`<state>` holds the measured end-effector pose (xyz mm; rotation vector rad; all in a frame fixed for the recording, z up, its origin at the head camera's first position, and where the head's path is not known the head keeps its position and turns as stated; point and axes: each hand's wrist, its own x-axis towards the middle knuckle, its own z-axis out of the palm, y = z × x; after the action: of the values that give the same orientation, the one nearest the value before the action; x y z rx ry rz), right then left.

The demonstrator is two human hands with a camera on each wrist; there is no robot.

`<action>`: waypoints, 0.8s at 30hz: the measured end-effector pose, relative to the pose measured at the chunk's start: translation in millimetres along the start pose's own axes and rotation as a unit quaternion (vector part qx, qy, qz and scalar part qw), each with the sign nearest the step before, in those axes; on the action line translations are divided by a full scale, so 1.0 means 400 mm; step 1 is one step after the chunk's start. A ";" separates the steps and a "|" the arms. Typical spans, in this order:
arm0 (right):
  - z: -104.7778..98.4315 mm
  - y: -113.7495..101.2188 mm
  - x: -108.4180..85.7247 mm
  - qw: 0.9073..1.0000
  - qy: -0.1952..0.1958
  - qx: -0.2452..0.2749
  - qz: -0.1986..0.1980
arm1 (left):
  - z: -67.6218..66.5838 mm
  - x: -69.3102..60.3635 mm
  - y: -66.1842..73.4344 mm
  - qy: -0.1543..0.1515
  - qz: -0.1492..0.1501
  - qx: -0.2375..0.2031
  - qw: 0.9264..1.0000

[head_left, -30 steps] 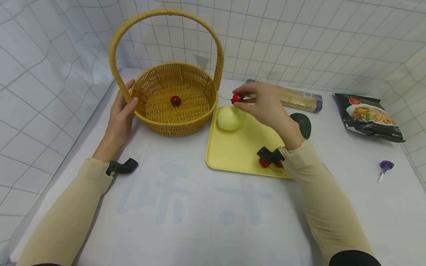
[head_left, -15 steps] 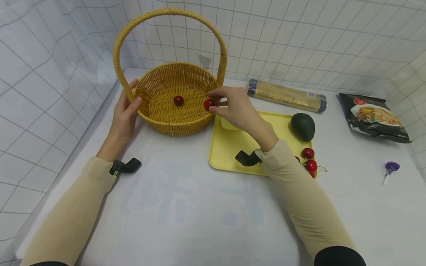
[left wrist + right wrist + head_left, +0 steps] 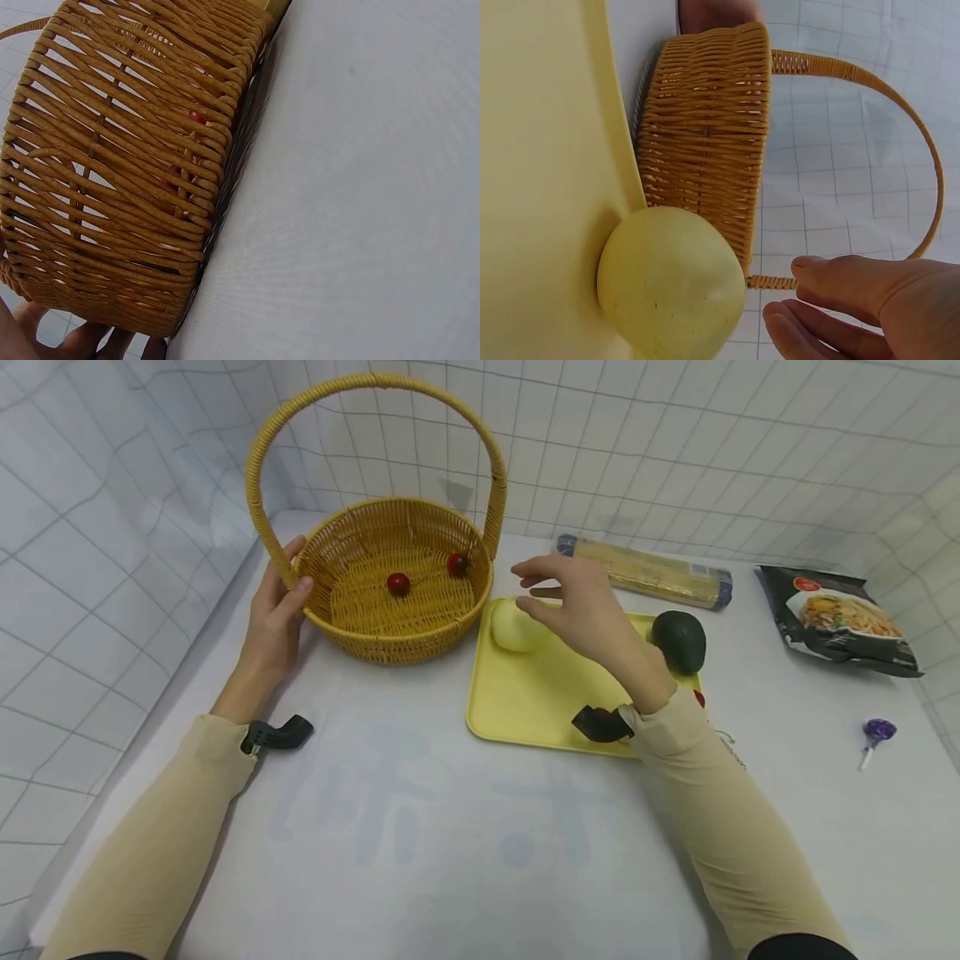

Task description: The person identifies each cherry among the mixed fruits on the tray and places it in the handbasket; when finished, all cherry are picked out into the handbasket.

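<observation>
My left hand [image 3: 272,618] grips the left side of the yellow wicker basket [image 3: 393,647], its thumb at the rim by the foot of the tall handle. Inside the basket lie two red cherries, one near the middle [image 3: 398,583] and the other by the right wall [image 3: 457,564]. To the basket's right, my right hand [image 3: 588,606] hovers over the yellow tray [image 3: 525,710], fingers apart and holding nothing. Just beneath and left of its fingertips sits a pale yellow-green round fruit [image 3: 671,285]. A dark green avocado [image 3: 678,642] rests at the tray's right; cherries there are mostly hidden by my right wrist.
Behind the tray lies a long, gold-coloured packet with dark ends [image 3: 648,572]. A black noodle packet [image 3: 840,620] is at the far right, with a purple lollipop [image 3: 877,732] nearer. Grid-patterned cloth stands behind and left of the table [image 3: 450,843].
My right hand carried a cherry left into the basket, released it by the right wall, and drew back right over the tray. My left hand stayed on the basket.
</observation>
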<state>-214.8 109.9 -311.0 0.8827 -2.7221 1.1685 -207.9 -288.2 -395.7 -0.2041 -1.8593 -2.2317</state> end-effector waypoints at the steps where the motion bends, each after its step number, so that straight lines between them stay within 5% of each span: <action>1: -0.008 0.003 -0.008 1.000 0.000 -0.002 0.002 | -0.001 -0.001 0.000 0.000 -0.001 0.000 1.000; 14: -0.087 0.057 -0.113 0.999 0.014 -0.029 0.022 | -0.007 -0.002 0.001 -0.007 -0.003 0.000 1.000; 24: -0.102 0.085 -0.210 0.998 -0.017 -0.044 0.042 | -0.005 0.001 -0.004 -0.006 -0.003 0.004 1.000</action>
<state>-169.5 197.1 -326.0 0.7927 -2.8380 1.0463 -208.6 -289.9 -397.4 -0.2104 -1.8775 -2.2312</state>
